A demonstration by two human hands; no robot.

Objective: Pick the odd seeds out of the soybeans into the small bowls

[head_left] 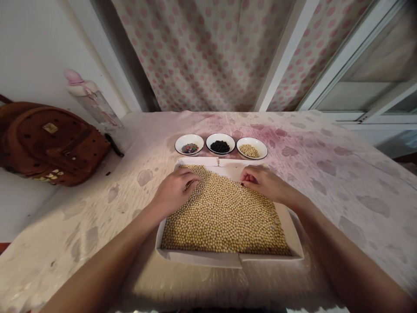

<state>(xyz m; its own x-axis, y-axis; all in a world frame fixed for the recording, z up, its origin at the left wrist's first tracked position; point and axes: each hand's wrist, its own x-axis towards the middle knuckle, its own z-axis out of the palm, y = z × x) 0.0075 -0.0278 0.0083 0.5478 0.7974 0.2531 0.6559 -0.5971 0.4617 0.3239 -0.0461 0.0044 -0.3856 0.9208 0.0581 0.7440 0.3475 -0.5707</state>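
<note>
A shallow white cardboard box [216,260] holds a wide layer of yellow soybeans [221,213]. My left hand [177,190] is over the box's left side, its fingers curled down at the beans; what they hold, if anything, is hidden. Over the upper right part of the box, my right hand [262,183] has its fingers folded in. At its fingertips shows a small dark bean [242,184]. Behind the box stand three white dark-rimmed bowls: one with multicoloured beads [190,148], one with black beans [220,146] and one with pale beans [249,150].
A brown backpack [61,143] lies at the table's left, beside a clear bottle with a pink lid [94,100]. The patterned tablecloth [345,191] covers the table. A polka-dot curtain [208,52] hangs behind the far edge.
</note>
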